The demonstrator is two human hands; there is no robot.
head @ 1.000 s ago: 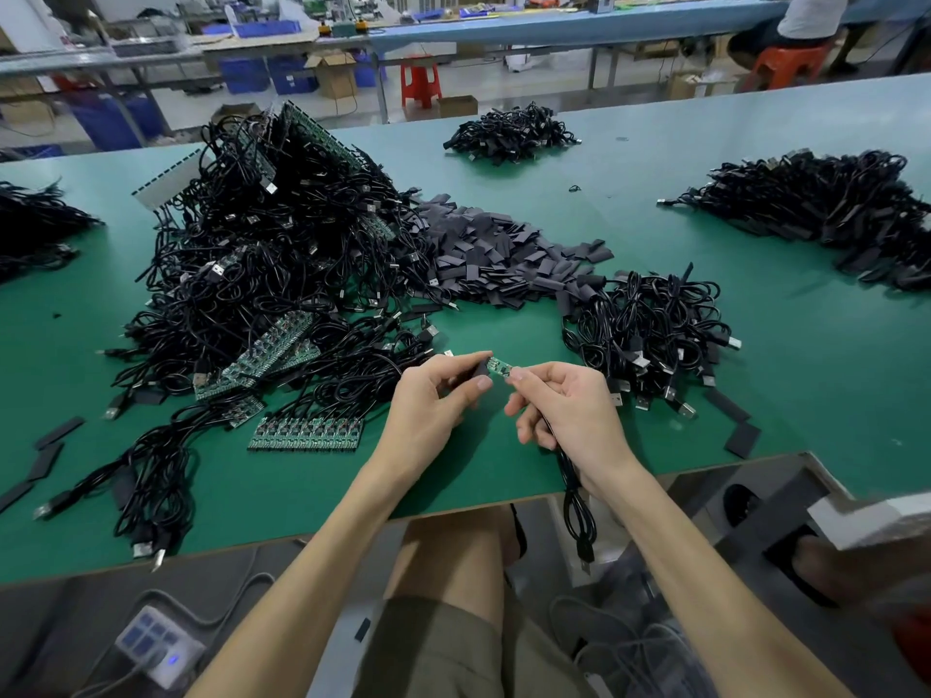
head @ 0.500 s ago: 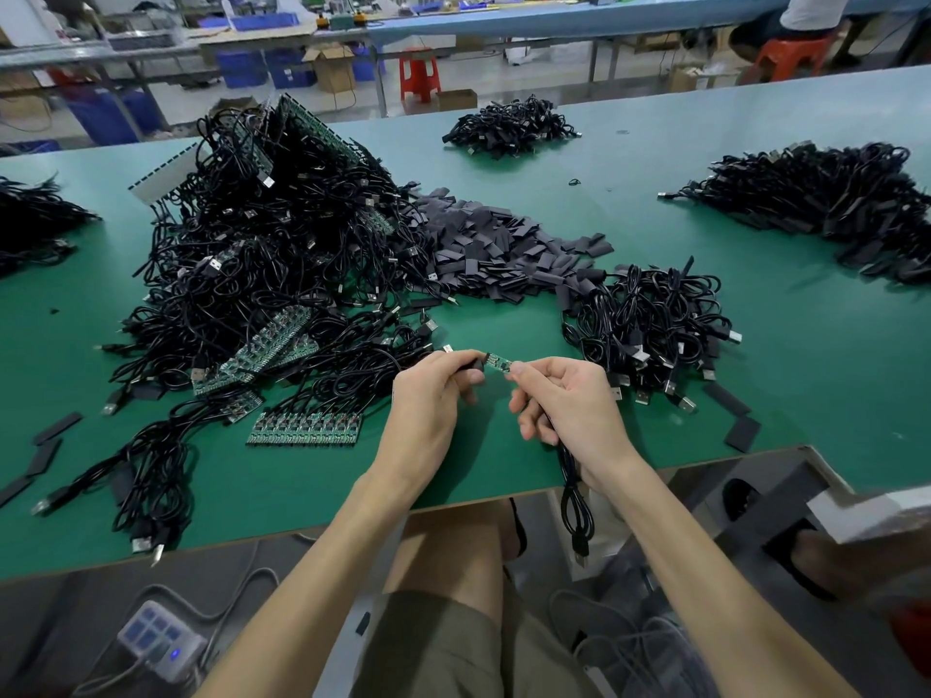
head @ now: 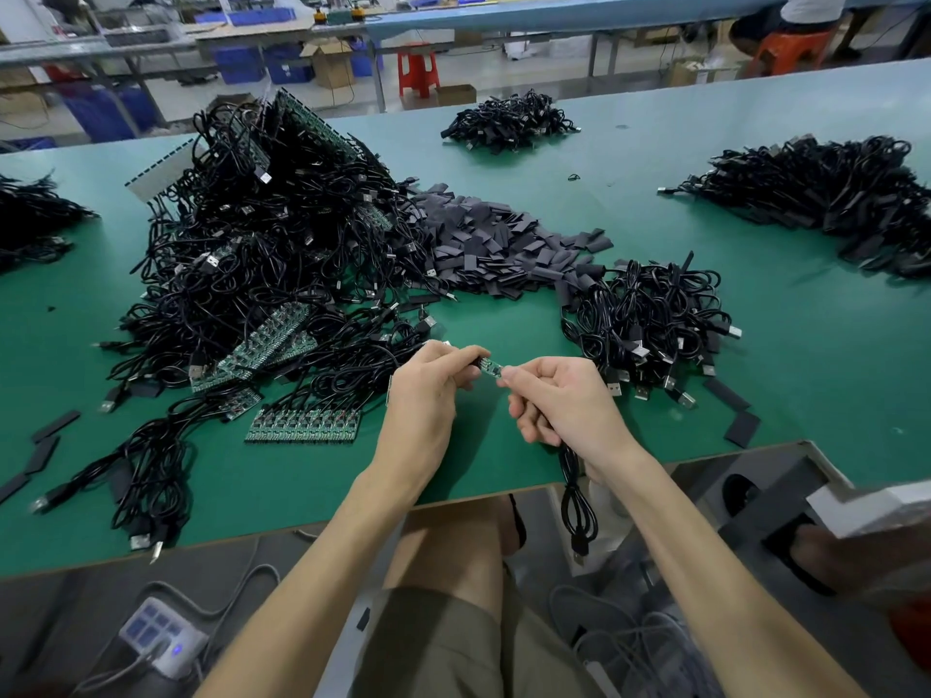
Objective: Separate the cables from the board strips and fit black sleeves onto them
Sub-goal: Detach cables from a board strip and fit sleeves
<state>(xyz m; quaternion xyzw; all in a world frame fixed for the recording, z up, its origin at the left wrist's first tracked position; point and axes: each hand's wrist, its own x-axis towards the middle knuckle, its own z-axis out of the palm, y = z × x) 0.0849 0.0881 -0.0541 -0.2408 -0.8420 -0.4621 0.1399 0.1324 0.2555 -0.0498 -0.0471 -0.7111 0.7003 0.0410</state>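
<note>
The small green circuit board [head: 491, 368] is pinched by the right hand [head: 559, 403], the flat black sleeve [head: 477, 363] at its 9 o'clock by the left hand [head: 425, 395]; misaligned, the sleeve could be snagged.

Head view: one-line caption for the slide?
Left hand holds a black sleeve at the small green board pinched by the right hand, cable dangling below.

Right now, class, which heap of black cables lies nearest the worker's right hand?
The small heap just beyond the right hand, with silver plugs along its near edge; the rest lie farther off.
</note>
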